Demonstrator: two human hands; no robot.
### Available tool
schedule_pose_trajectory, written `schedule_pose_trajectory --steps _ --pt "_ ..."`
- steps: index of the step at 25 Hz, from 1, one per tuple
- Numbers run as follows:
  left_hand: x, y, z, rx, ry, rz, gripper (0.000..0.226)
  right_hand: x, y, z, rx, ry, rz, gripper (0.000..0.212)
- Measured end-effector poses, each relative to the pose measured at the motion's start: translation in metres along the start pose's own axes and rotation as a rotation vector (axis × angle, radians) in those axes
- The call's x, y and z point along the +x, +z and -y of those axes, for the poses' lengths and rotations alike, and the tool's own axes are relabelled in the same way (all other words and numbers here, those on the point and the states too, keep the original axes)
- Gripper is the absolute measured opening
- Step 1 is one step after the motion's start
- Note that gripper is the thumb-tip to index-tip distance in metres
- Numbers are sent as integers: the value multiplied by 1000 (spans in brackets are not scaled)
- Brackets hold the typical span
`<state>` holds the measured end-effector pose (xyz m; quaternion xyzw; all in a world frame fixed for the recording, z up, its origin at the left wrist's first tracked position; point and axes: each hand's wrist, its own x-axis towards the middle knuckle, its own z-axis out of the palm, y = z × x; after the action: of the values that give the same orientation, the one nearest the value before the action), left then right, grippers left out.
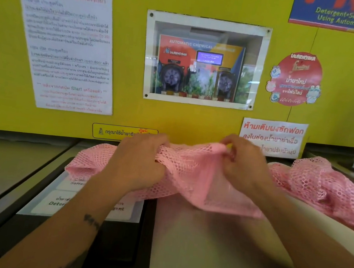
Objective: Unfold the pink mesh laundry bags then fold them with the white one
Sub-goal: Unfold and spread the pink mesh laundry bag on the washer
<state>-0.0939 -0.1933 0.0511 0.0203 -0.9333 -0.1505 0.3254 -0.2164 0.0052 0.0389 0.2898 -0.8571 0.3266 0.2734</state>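
Observation:
A pink mesh laundry bag (191,175) lies bunched across the top of a washing machine, lifted slightly in the middle. My left hand (139,162) grips its upper edge on the left side, fingers closed into the mesh. My right hand (243,164) pinches the raised top edge of the same bag, a little to the right. A second heap of pink mesh (325,185) lies crumpled at the right, apart from both hands. A white cloth-like strip (329,226) shows under that heap; I cannot tell if it is the white bag.
The grey machine top (202,248) spreads out below the bag. A black detergent drawer lid with labels (86,207) sits at the left under my left forearm. A yellow wall with posters and a dispenser window (204,61) rises right behind the bags.

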Motion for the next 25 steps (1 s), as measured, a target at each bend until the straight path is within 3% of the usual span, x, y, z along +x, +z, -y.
schedule_pose_trajectory --steps 1,2,5,6,7,10,11,13,16,17,19,21,24,25 --pt "-1 -4 -1 -30 -13 61 21 3 -10 -3 23 26 -60 32" --pt "-2 -7 -2 -42 -36 202 17 4 -18 -8 99 36 31 33" --pt "-7 -20 -5 83 -100 835 19 -6 -36 -4 457 117 831 19" --pt "-7 -27 -3 49 -135 931 30 -7 -36 -5 519 147 912 17" --pt "-7 -33 -1 -55 -164 939 36 -6 -33 -5 513 166 881 19" --pt "-5 -34 -5 -362 -211 702 21 -2 -15 -9 221 171 578 24" --pt "-5 -25 -9 -359 -210 579 15 -3 -10 -10 142 133 575 25" --pt "-3 0 -14 -200 -170 415 20 -8 -4 -10 97 96 722 28" --pt "-4 32 -12 140 -183 625 57 -17 1 3 116 30 823 32" --pt "-5 38 -8 196 -206 658 56 -21 5 7 108 -9 795 26" --pt "-7 38 -3 134 -235 531 32 -25 10 14 89 -67 715 12" --pt "-5 34 -3 21 -222 278 11 -20 10 12 107 -46 489 15" --pt "2 23 -7 -136 -102 -146 11 -8 -5 7 183 -59 -100 23" --pt "3 20 -7 -149 -66 -196 13 -8 -9 7 223 -102 -141 31"
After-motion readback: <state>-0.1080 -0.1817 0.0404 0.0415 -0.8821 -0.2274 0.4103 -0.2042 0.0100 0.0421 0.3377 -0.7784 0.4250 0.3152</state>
